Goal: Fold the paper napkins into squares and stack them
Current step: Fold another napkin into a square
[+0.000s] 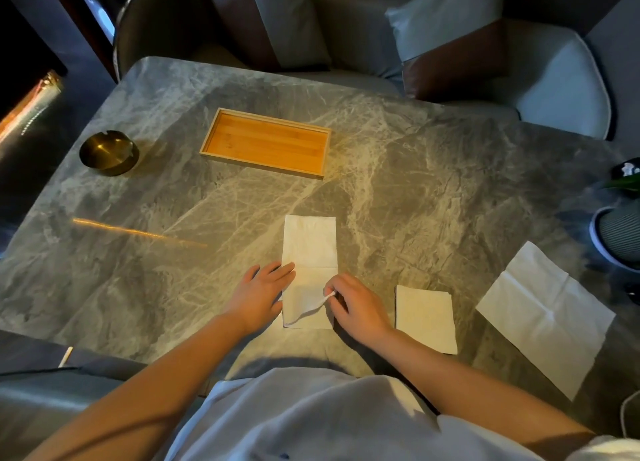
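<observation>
A white paper napkin, folded to a long rectangle, lies on the grey marble table in front of me. My left hand rests flat, fingers spread, on its left edge. My right hand pinches the napkin's near right corner and lifts it, so the paper curls up. A napkin folded to a square lies just right of my right hand. Further right, an unfolded napkin lies flat with crease lines showing.
An empty wooden tray sits beyond the napkins, with a brass ashtray at the far left. A ribbed round object and a plant stand at the right edge. Cushioned chairs line the far side.
</observation>
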